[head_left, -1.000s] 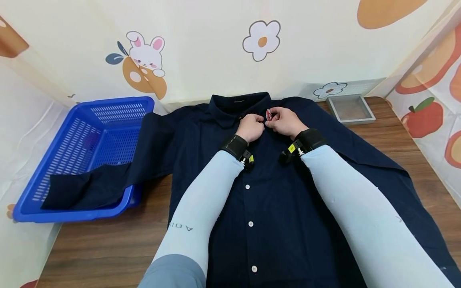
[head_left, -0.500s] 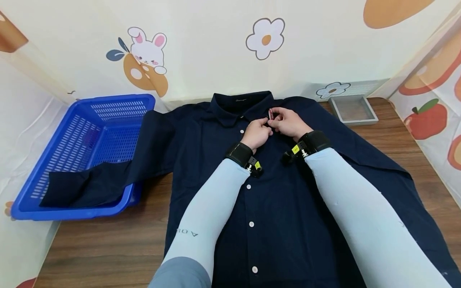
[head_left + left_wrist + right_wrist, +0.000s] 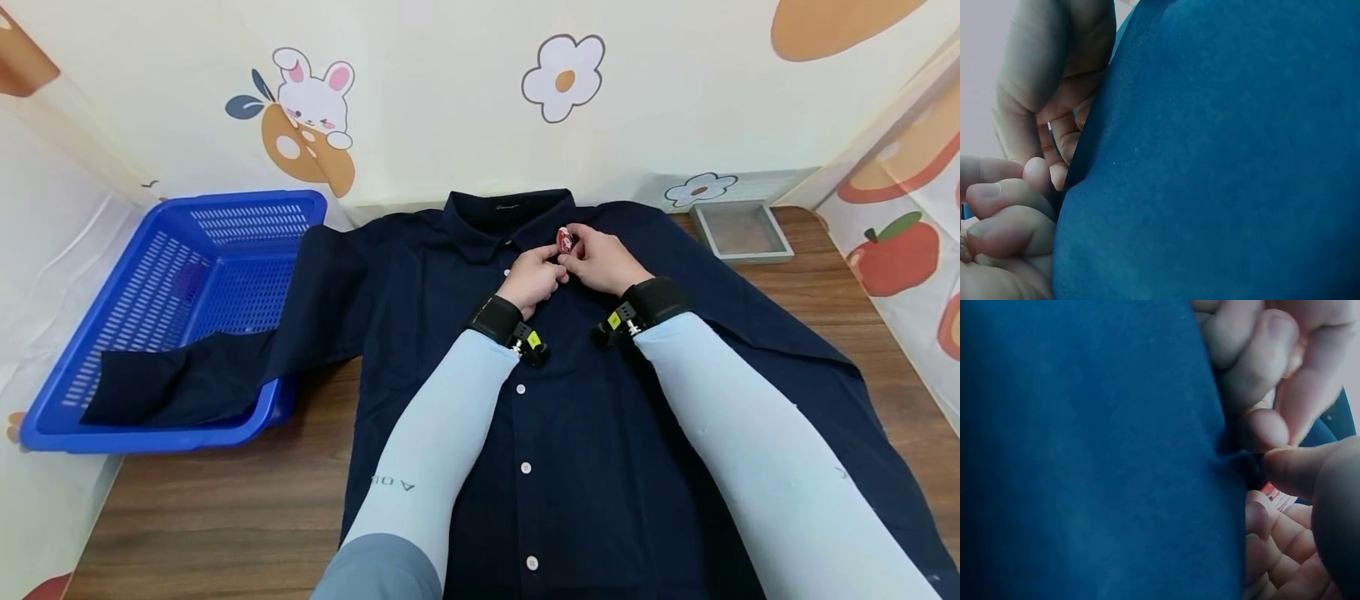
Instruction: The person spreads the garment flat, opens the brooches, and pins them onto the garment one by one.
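A dark navy button-up shirt [image 3: 607, 400] lies front up, its collar [image 3: 480, 237] at the back. On the chest just below the collar, the right hand [image 3: 600, 260] holds a small red-and-white badge [image 3: 565, 241] between thumb and fingers. The left hand [image 3: 530, 281] sits right beside it, its curled fingertips pinching the shirt cloth. In the right wrist view, a small fold of cloth [image 3: 1242, 464] bunches between the two hands' fingertips, with part of the badge [image 3: 1280, 497] showing behind. Cloth fills most of the left wrist view, where both hands' fingers meet at its edge.
A blue plastic basket [image 3: 142, 444] stands at the left, with one shirt sleeve [image 3: 176, 379] draped over its rim into it. A shallow grey tray [image 3: 757, 257] sits at the back right of the wooden table [image 3: 225, 517]. A patterned cloth wall closes off the back.
The left hand has shifted right along the chest, up against the right hand. The badge has turned, narrowing edge-on and then showing its red face again.
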Demonstrator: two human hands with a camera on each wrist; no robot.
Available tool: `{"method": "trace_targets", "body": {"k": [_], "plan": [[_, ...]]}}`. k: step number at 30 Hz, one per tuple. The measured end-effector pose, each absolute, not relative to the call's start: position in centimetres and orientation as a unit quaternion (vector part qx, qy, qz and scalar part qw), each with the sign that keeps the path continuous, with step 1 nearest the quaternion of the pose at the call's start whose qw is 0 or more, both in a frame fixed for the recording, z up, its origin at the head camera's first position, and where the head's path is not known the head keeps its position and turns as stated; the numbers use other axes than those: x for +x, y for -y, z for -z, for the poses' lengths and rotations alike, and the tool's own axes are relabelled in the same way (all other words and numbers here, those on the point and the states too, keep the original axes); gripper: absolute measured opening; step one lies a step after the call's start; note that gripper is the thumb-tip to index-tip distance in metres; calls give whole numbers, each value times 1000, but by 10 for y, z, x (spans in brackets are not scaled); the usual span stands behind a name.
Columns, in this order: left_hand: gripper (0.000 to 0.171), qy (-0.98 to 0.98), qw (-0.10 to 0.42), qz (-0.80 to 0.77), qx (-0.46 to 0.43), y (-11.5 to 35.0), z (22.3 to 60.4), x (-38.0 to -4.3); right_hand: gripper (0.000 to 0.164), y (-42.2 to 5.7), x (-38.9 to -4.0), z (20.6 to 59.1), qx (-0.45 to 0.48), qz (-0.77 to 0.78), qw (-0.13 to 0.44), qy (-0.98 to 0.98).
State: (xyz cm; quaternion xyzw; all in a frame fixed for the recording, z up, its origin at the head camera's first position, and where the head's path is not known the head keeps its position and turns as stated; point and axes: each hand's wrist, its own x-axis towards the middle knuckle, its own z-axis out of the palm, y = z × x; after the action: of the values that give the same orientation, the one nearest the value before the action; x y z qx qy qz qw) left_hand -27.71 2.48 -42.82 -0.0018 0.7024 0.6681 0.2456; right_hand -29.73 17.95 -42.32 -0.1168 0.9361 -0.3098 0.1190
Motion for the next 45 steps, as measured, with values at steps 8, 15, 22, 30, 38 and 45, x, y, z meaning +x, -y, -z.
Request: {"method": "trace_targets", "body": {"k": [8,15,22,30,38,45], "plan": [[55,-684,254,-684,4,-25,433,-278,59,-174,-296,422,-115,258,94,-954],[63,-680,267,-683,11,-23,433,-279,39,-172,-294,419,-130,249,80,-956],[65,-714,262,-649,22,-22,430,-278,42,-174,-294,421,-127,263,83,-953],[68,-738,250,-626,34,-23,428,-277,38,-174,-295,422,-135,266,85,-951],[67,-752,239,-613,42,-24,430,-277,47,-173,-296,423,-129,261,94,-952],[65,-747,241,-619,38,-24,431,-276,50,-171,-295,420,-135,258,101,-951]]}}
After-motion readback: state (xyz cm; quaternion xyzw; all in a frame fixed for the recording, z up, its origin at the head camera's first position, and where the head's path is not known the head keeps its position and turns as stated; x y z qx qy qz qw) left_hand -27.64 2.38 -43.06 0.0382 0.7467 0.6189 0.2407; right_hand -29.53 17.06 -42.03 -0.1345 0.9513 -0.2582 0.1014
